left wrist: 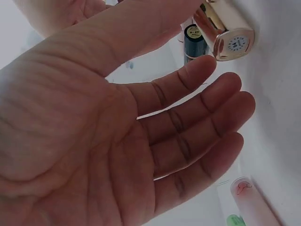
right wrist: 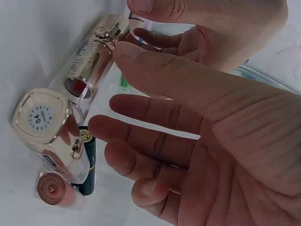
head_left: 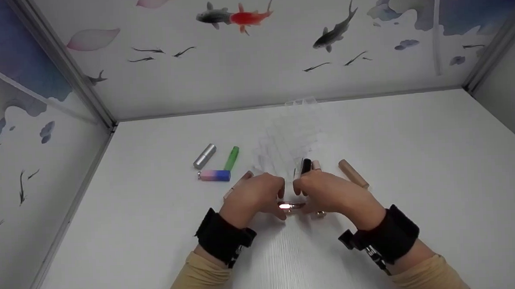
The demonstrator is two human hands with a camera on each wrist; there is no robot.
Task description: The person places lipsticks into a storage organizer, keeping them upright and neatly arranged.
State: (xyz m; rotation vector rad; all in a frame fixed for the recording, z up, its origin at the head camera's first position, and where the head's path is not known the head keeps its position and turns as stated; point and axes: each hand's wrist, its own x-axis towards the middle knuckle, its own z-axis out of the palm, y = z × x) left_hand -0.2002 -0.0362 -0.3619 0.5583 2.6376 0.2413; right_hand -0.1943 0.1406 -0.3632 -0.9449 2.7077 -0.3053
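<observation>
In the head view my left hand point(head_left: 257, 196) and right hand point(head_left: 335, 193) face each other over a shiny gold lipstick tube point(head_left: 291, 205) lying between them. The right wrist view shows that gold lipstick tube point(right wrist: 91, 63) at my right thumb tip, which seems to touch it; my right fingers point(right wrist: 150, 136) are loosely bent with nothing in them. My left fingers point(left wrist: 197, 113) are extended and hold nothing. A second gold lipstick with a square base point(right wrist: 42, 117) lies nearby, beside a dark tube point(right wrist: 89, 165) and a pinkish tube point(right wrist: 54, 189).
Beyond my hands lies a clear plastic divided organizer point(head_left: 287, 134). To the left are a silver tube point(head_left: 205, 156), a green tube point(head_left: 232, 157) and a pink-blue tube point(head_left: 214, 176). A brown tube point(head_left: 353, 173) lies right. Printed panels point(head_left: 254, 75) enclose the white table point(head_left: 414, 155).
</observation>
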